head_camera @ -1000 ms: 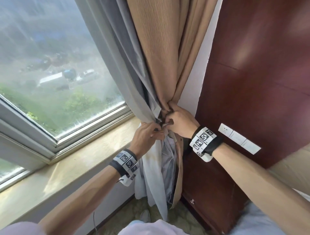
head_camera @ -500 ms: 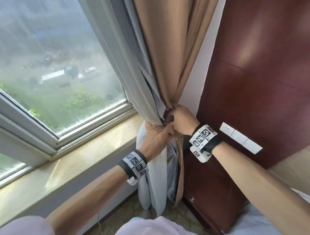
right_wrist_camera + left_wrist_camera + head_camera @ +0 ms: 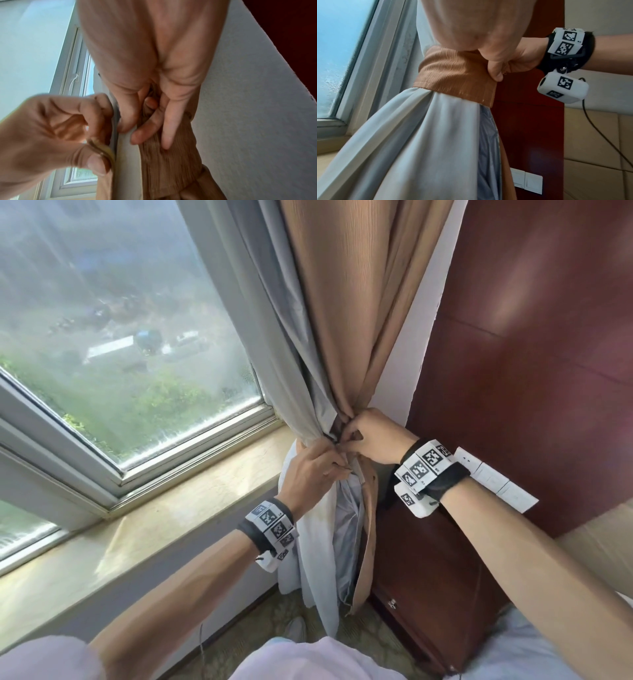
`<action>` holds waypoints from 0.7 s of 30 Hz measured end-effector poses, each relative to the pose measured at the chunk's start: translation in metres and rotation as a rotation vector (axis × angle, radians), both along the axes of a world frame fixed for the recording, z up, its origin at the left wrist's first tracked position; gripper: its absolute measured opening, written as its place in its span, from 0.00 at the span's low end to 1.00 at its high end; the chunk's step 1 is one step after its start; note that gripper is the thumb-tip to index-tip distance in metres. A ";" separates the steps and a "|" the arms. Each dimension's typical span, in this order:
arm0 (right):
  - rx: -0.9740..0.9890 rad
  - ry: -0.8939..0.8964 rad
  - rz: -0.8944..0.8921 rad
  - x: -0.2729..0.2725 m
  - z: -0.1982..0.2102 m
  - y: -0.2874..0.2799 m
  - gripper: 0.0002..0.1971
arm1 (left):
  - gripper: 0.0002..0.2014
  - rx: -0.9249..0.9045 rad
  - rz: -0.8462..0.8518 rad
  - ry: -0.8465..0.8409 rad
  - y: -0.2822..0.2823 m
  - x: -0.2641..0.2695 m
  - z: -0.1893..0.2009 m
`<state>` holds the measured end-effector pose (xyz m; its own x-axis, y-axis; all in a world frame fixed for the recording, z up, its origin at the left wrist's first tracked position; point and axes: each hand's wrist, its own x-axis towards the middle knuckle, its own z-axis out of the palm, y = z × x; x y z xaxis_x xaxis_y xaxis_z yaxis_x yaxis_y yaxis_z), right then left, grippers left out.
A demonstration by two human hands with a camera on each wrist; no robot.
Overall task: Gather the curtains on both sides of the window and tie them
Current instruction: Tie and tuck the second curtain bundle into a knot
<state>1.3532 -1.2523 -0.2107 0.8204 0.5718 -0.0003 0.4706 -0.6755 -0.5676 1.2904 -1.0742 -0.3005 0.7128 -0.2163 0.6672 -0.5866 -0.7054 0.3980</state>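
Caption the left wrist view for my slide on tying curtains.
Tan tieback band wraps the gathered curtain; right hand pinches its end.

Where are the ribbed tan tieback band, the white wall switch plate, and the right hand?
ribbed tan tieback band (image 3: 453,75), left wrist view, band's front face
white wall switch plate (image 3: 496,481), head view, middle panel
right hand (image 3: 376,436), head view, back of hand

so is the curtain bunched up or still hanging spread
Bunched. The tan curtain narrows to a tight waist where the tan tieback band wraps it, both hands at the cinch.
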 end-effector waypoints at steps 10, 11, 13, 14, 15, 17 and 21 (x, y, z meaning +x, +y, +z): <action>0.050 0.069 0.024 0.002 -0.003 -0.005 0.05 | 0.14 -0.057 0.069 -0.081 -0.012 0.001 0.009; 0.052 0.086 0.041 0.004 -0.003 -0.008 0.03 | 0.15 -0.052 0.072 -0.089 -0.011 0.002 0.009; 0.054 0.104 0.066 0.007 -0.003 -0.012 0.05 | 0.16 -0.053 0.084 -0.075 -0.008 0.003 0.010; 0.049 0.105 0.070 0.009 -0.004 -0.012 0.05 | 0.16 -0.059 0.092 -0.066 -0.007 0.003 0.011; 0.042 0.104 0.072 0.010 -0.005 -0.013 0.06 | 0.17 -0.064 0.097 -0.060 -0.006 0.004 0.011; 0.037 0.104 0.067 0.011 -0.006 -0.012 0.06 | 0.18 -0.066 0.089 -0.056 -0.005 0.005 0.011; 0.092 0.125 0.032 0.011 -0.008 -0.009 0.05 | 0.18 -0.068 0.083 -0.048 -0.004 0.006 0.014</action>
